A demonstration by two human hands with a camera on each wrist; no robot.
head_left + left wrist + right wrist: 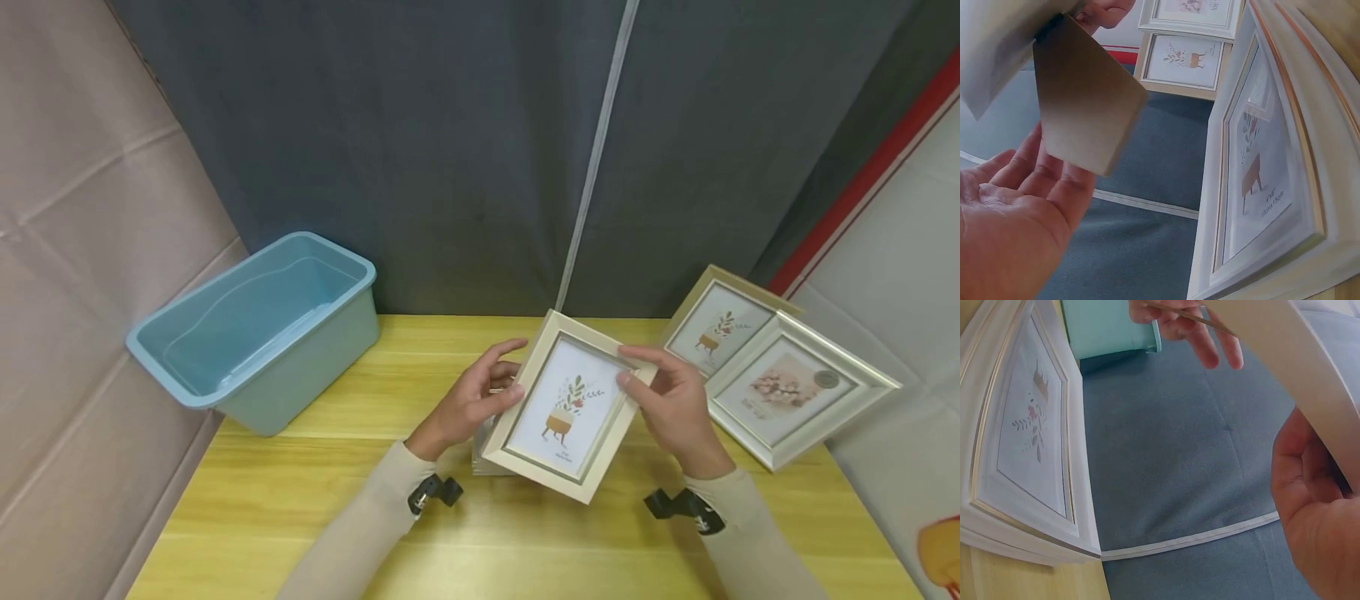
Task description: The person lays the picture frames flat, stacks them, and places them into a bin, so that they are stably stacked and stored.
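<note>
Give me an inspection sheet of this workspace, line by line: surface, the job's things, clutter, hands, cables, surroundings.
Surface: yellow wooden table, bare wood in front of the sleeves.
Job's things: white picture frame with a plant print, held tilted above the table; a second frame lies flat under it, mostly hidden.
Clutter: two more frames overlapping at the table's right end; empty blue plastic bin at the left end, overhanging the edge.
Hands: left hand grips the held frame's left edge; right hand grips its upper right corner.
Cables: nothing seen.
Surroundings: dark grey cloth backdrop with a pale strip; beige cloth on the left.
</note>
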